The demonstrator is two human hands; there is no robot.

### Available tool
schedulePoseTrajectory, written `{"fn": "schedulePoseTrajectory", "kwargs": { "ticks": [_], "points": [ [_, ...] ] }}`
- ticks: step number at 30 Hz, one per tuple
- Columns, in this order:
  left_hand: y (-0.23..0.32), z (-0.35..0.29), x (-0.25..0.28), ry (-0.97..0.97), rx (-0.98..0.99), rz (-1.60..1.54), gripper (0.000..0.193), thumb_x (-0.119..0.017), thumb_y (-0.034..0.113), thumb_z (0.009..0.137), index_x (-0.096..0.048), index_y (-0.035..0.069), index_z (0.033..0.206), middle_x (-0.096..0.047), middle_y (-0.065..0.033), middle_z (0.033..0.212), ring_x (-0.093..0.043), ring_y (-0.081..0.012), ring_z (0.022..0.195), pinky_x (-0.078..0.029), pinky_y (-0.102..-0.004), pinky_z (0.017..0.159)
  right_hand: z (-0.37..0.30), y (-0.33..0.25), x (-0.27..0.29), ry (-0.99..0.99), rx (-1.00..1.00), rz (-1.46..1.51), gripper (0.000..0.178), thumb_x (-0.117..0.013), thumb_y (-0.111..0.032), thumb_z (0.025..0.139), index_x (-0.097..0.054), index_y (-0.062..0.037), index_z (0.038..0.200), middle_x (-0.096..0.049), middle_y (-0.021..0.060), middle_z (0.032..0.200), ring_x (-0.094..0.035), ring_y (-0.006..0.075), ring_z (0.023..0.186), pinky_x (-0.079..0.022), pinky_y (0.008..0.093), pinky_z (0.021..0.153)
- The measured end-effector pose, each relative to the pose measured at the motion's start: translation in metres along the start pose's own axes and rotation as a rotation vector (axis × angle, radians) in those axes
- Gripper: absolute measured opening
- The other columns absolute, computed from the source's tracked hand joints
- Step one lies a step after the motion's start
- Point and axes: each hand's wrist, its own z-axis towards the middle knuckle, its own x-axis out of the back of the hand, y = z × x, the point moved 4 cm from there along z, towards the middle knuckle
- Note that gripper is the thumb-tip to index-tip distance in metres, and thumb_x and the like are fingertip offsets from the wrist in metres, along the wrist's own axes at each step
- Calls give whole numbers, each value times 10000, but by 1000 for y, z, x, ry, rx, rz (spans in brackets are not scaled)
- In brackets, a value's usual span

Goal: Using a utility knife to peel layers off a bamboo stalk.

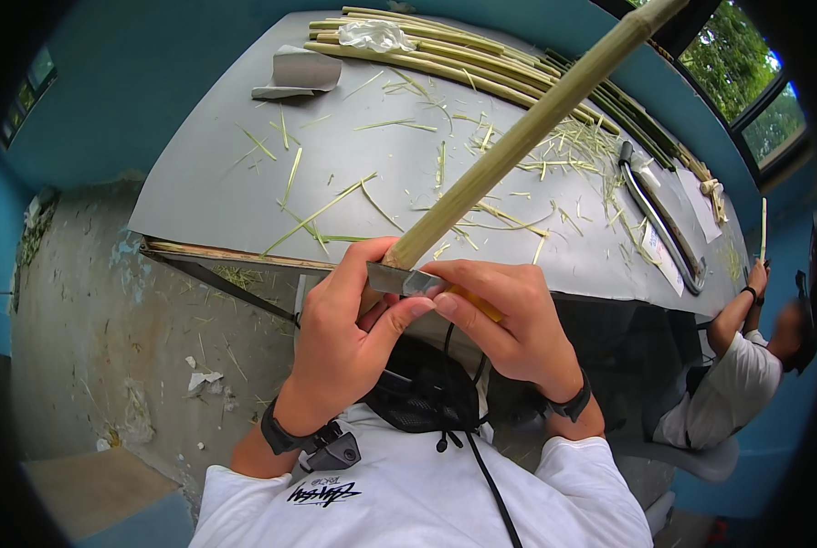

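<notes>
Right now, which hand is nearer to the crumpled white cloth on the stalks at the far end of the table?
Left. The left hand lies below the white cloth, almost in line; the right hand is further to the right.

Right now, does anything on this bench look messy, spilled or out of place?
Yes. Thin green shavings lie scattered across the grey table, and more litter the floor below. A crumpled white cloth sits on the stacked stalks. The left hand and right hand hold a knife against a long stalk.

Bamboo stalks (445, 57) lie along the table's (226, 192) far edge; a curved blade (655, 219) lies right, sandpaper (300, 71) left.
</notes>
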Motion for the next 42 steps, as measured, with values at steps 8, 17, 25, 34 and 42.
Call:
{"fn": "schedulePoseTrajectory", "kwargs": {
  "ticks": [8, 17, 25, 34, 42],
  "points": [
    [-1, -4, -3, 187, -96, -72, 430, -794, 93, 897, -628, -38, 1270, -713, -78, 963, -668, -84, 823, -540, -233, 706, 1, 1, -5, 60, 23, 28, 241, -701, -120, 930, -718, -37, 1157, -733, 126, 863, -705, 278, 691, -519, 326, 585],
    [-6, 0, 6, 266, 5, 128, 346, -878, 253, 826, -678, -3, 944, -562, 14, 627, -462, -46, 586, -387, -225, 533, -1, 7, -11, 162, 14, 51, 253, -707, -91, 927, -715, -41, 1175, -744, 110, 860, -719, 253, 699, -533, 307, 607],
    [1, 17, 4, 70, 79, 252, 375, -827, 340, 870, -639, 19, 915, -478, -45, 564, -424, -145, 496, -359, -295, 496, -2, 17, 1, 193, -15, 33, 251, -700, -105, 946, -726, -40, 1187, -750, 124, 876, -734, 225, 739, -544, 284, 650],
    [6, -25, 34, -164, 321, 75, 237, -606, 193, 1004, -622, -7, 1130, -561, -72, 721, -514, -140, 643, -434, -296, 636, -27, 72, 135, 764, -182, 85, 353, -548, -247, 1084, -672, 15, 1286, -494, -34, 673, -400, 22, 505, -284, 203, 420],
    [-9, -9, 10, -188, 402, -458, 297, -533, 186, 1063, -556, 19, 1306, -569, 0, 890, -434, -35, 667, -359, -183, 574, -19, 35, 86, 499, -141, 175, 279, -557, -175, 1066, -649, 48, 1208, -555, -4, 717, -439, 35, 540, -312, 193, 473]
  ]
}}
